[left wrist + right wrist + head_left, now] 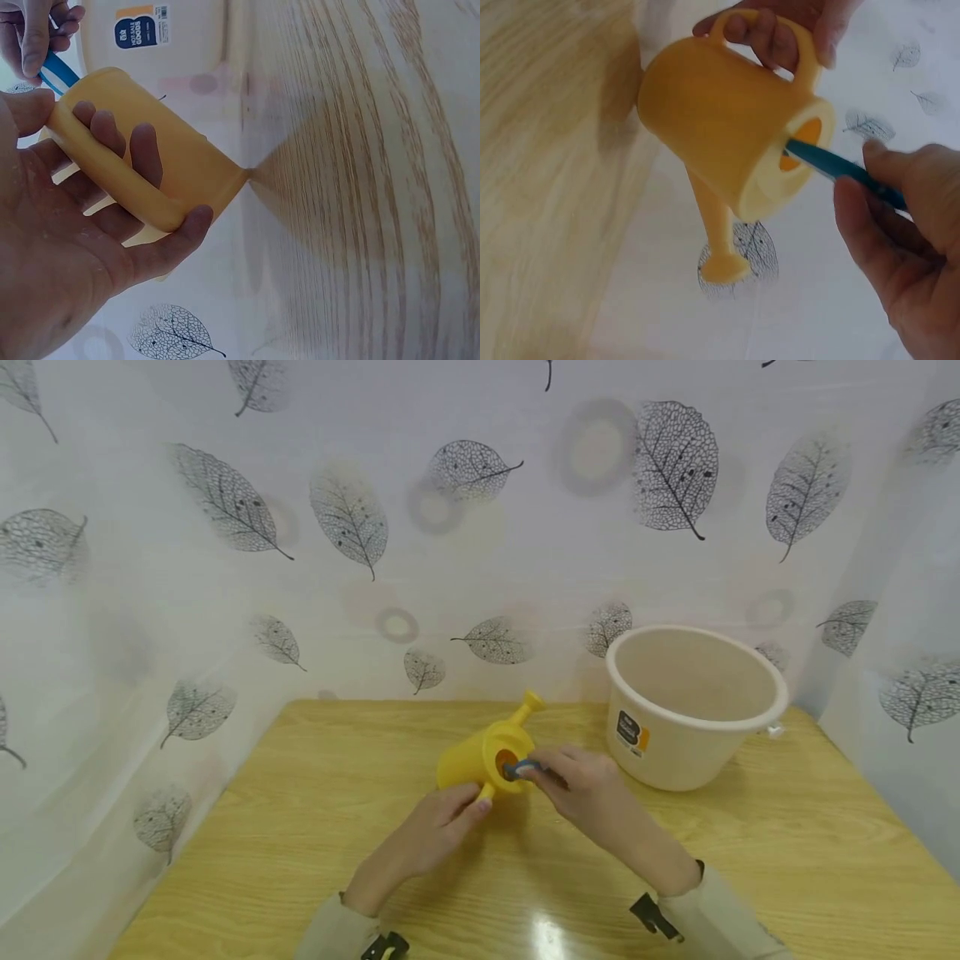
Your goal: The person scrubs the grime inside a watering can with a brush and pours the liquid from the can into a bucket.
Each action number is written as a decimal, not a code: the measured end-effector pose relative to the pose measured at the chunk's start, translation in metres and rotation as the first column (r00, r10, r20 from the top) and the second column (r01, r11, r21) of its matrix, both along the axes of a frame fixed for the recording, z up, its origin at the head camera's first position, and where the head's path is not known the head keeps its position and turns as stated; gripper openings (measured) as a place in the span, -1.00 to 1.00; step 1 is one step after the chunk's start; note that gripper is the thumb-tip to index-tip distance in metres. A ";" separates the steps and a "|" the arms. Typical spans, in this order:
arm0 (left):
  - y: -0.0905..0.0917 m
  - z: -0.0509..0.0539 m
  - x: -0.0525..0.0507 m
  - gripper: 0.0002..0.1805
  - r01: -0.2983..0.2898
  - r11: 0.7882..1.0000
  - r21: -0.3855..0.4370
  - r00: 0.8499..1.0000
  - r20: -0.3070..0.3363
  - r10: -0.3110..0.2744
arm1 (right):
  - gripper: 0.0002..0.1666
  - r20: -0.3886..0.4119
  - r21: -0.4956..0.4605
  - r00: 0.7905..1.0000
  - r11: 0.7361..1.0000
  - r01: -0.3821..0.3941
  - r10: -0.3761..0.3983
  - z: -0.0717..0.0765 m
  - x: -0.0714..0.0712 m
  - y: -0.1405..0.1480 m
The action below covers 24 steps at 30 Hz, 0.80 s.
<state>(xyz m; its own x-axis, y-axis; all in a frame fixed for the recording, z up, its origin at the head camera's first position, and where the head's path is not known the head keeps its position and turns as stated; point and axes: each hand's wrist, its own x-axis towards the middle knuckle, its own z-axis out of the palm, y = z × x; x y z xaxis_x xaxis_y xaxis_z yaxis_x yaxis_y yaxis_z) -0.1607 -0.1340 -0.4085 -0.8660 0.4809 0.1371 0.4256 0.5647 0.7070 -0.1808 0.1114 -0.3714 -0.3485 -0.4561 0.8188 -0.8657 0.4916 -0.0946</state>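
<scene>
A yellow toy watering can (465, 760) is tilted on its lower edge at the table, its round opening turned toward the right hand. The left hand (442, 822) grips its handle (120, 176), fingers passed through the loop. Between thumb and fingers, the right hand (581, 781) pinches a slim blue tool with a pale patch (840, 166). The tool's far end goes into the can's opening (804, 142) and is hidden there, so its kind cannot be told. The can's spout (714, 217) points away from the person, toward the back of the table.
A large cream bucket (678, 760) with a label stands on the table behind the right hand. The wood-grain table (300, 827) meets a pale leaf-printed curtain (337, 610) at the back and sides. Dark straps (654, 917) sit near both sleeves.
</scene>
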 end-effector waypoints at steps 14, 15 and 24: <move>0.002 0.000 0.000 -0.62 -0.005 1.000 -0.003 1.000 0.003 0.005 | -0.66 -0.016 0.080 0.998 0.995 -0.063 0.064 0.009 0.000 0.015; 0.002 0.000 0.000 -0.63 -0.004 1.000 0.000 1.000 0.008 0.004 | -0.63 -0.030 0.083 0.998 0.995 -0.046 0.049 0.010 0.000 0.015; 0.001 0.000 0.001 -0.63 -0.012 1.000 -0.002 1.000 0.013 0.012 | -0.63 -0.077 0.088 0.997 0.996 0.000 0.007 0.016 0.003 0.011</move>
<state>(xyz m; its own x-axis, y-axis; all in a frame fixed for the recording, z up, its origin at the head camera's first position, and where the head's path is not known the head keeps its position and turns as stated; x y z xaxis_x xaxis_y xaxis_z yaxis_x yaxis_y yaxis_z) -0.1595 -0.1331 -0.4087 -0.8732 0.4711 0.1246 0.4096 0.5712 0.7113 -0.1779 0.1222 -0.3554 -0.2842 -0.5287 0.7998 -0.8703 0.4922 0.0161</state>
